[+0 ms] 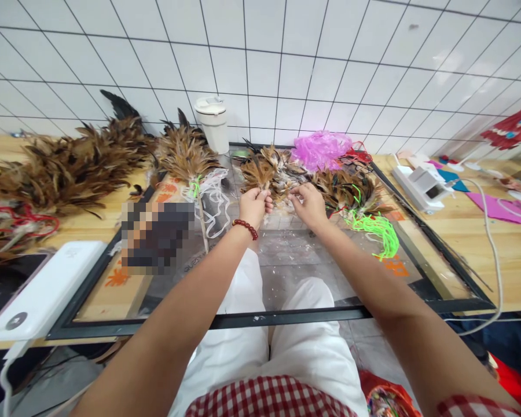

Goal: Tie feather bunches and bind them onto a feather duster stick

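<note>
My left hand (254, 207), with a dark red bead bracelet on the wrist, is closed around the base of a small bunch of brown feathers (257, 175), whose tips point up and away. To its right, my right hand (309, 204) has its thumb and fingertips pinched together; whatever they hold is too small to make out. Loose feathers (282, 179) lie just behind both hands. Farther right is another feather pile (349, 188), with bright green string (380, 231) in front of it. A tied feather bundle on a stick (186, 150) lies to the left.
A black-framed glass panel (286, 318) spans the wooden table (514, 255). Behind stand a white cup (213, 124) and a pink plastic bag (321, 149). White string (212, 200) and a large feather heap (69, 168) lie left. A power bank (47, 289) and power strip (423, 185) flank the panel.
</note>
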### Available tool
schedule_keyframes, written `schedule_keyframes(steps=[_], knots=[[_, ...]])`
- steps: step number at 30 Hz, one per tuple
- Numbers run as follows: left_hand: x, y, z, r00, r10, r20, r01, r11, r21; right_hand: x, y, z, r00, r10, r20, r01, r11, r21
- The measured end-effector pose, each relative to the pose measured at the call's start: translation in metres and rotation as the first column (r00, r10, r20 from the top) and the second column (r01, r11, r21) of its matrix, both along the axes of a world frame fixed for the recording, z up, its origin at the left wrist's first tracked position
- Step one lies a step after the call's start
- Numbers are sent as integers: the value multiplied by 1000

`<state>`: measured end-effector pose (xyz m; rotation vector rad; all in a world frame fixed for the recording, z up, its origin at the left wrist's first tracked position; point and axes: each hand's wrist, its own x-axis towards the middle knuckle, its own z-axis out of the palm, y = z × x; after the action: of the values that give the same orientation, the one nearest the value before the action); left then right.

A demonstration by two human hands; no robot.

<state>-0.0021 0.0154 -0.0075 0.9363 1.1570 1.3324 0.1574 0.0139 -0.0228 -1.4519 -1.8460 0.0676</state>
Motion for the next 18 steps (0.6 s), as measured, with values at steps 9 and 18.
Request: schedule_keyframes(steps=[9,18], knots=[[0,-1,1,995,65,75,-67,998,18,-5,-2,6,987,112,-118,-104,992,69],[-1,2,2,968,122,221,-127,992,10,2,10,4,750,145,-646,-151,987,46]])
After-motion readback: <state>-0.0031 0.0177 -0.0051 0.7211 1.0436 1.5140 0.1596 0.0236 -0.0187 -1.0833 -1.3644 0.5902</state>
